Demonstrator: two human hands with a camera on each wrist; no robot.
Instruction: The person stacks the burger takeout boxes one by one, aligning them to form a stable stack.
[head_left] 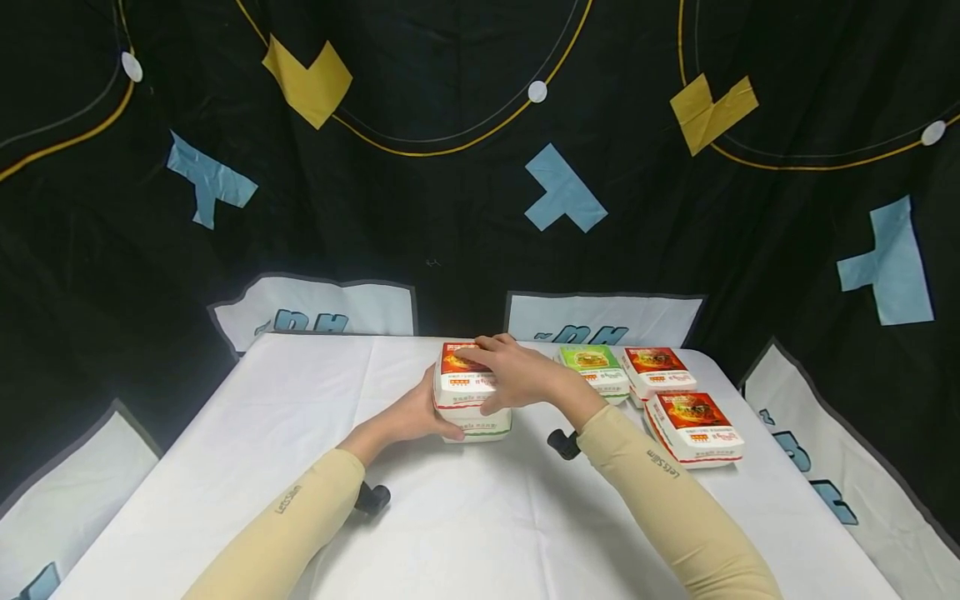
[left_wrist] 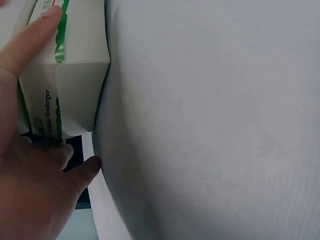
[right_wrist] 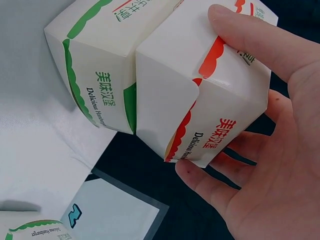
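Observation:
A red-topped burger box (head_left: 456, 389) sits on a green-trimmed burger box (head_left: 489, 427) near the table's far edge. My right hand (head_left: 525, 373) grips the red box, its thumb on the near side and its fingers round the far side. At the left of the stack, my left hand (head_left: 408, 412) holds the lower box. The left thumb (left_wrist: 35, 37) lies across that box's green scalloped trim in the left wrist view. Seen from the right wrist, the red box's base rests against the green box's lid.
On the right of the white table (head_left: 450, 533) stand a green burger box (head_left: 596, 372) and two red burger boxes, one farther back (head_left: 658, 371) and one nearer (head_left: 693, 425). A black curtain (head_left: 420, 225) hangs behind the table.

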